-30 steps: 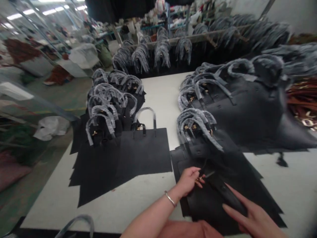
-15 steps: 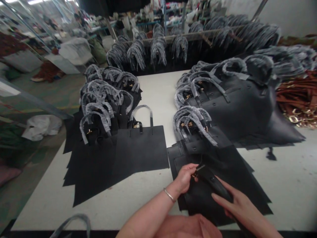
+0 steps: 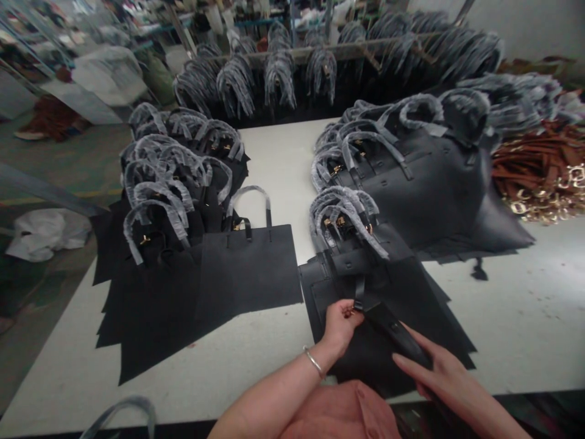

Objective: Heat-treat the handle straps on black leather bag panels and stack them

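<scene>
- While the left hand (image 3: 340, 326) pinches a gold-toned clasp (image 3: 350, 313) at the lower end of a short black strap (image 3: 360, 291), its thumb and forefinger are closed together on it; how the remaining fingers lie cannot be told clearly.
- The right hand (image 3: 436, 366) holds a folded black leather piece (image 3: 397, 332), thumb on the near side and fingers on the far side, clamped on it between them.
- The folded piece slants from the right palm towards the left fingertips, over the near stack of black tote bags (image 3: 333, 277) on the white worktable (image 3: 274, 360).
- The short strap lies on that stack, just below the plastic-wrapped handles (image 3: 350, 210), among which more gold-toned fittings show.
- A silver-coloured bangle (image 3: 314, 361) circles the left wrist.
- Left of the stack, one black tote (image 3: 249, 268) lies flat with its wrapped handle up, partly over a fanned pile of black totes (image 3: 155, 305).
- Beyond and right of the hands is a larger heap of black leather bags (image 3: 425, 189), with a small black tassel (image 3: 479, 269) near its front edge.
- Brown straps (image 3: 539, 161) with gold-toned buckles (image 3: 548, 204) lie at the far right.
- Behind the table, bundles of wrapped handles hang over a rail (image 3: 301, 55).
</scene>
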The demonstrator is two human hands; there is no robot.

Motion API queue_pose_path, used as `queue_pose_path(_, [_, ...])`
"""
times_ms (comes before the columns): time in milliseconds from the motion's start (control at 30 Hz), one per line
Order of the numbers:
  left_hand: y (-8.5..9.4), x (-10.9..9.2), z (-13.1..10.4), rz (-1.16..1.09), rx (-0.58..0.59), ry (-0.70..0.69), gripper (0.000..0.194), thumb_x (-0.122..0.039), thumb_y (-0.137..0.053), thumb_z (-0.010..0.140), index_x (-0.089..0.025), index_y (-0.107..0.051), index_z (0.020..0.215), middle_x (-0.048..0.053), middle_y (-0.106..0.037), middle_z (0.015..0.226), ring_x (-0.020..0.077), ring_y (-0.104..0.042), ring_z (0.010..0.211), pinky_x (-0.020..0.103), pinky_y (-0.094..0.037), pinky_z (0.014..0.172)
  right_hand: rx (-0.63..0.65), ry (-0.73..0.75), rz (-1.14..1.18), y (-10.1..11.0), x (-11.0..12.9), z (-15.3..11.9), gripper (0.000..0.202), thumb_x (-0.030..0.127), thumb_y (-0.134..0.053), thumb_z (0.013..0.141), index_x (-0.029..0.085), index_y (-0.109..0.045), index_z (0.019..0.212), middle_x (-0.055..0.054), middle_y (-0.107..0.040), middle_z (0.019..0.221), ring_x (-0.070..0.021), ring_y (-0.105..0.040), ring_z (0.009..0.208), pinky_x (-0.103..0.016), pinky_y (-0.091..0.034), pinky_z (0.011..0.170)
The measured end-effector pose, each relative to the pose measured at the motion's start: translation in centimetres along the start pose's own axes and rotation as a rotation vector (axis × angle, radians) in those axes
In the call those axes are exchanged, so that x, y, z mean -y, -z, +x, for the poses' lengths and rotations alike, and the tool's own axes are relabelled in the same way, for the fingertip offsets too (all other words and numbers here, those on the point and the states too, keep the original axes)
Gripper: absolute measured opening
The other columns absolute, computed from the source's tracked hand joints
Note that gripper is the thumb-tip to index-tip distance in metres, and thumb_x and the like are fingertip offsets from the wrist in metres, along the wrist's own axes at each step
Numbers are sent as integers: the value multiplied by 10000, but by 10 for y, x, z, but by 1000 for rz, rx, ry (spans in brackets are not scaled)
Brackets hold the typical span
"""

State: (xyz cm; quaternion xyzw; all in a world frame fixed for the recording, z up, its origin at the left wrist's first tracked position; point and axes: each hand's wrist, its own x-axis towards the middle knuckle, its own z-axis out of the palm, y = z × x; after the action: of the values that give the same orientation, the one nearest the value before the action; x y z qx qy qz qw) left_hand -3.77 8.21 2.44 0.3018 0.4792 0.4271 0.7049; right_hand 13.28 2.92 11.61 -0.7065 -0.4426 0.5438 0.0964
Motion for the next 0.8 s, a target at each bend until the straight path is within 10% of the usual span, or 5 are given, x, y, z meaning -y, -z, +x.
queue_pose_path(400, [9,-11,-3,622,102,-123,181,-113,-550,770,-153,-699,865,43,-651,808,180,-566,761,262,-425,691,29,24,111,-2,19,11,815,487,-636,757,122,-381,1440,77,-539,425,-145,-538,387,-222,-383,413])
queue_pose_path(500, [7,-30,0,942,93,-238,291,-87,-505,788,-160,-664,1021,94,-640,979,240,-557,933,348,-420,848,-166,21,100,4,16,16,793,504,-622,775,122,-391,1430,74,-544,430,-151,-552,409,-239,-419,451])
queue_pose_path(633, [-14,-49,36,1042,-33,-396,517,-93,-479,819,-169,-458,1330,135,-516,1255,265,-463,1174,384,-322,1024,-332,3,114,24,9,21,821,537,-626,760,142,-368,1432,74,-560,454,-164,-565,426,-257,-444,463])
queue_pose_path(800, [-57,-35,97,888,116,-146,519,-134,-567,782,-79,-481,1290,158,-604,1096,250,-574,1011,327,-412,918,-362,-57,157,37,-12,9,906,560,-645,687,107,-362,1419,89,-507,408,-175,-542,401,-263,-430,420])
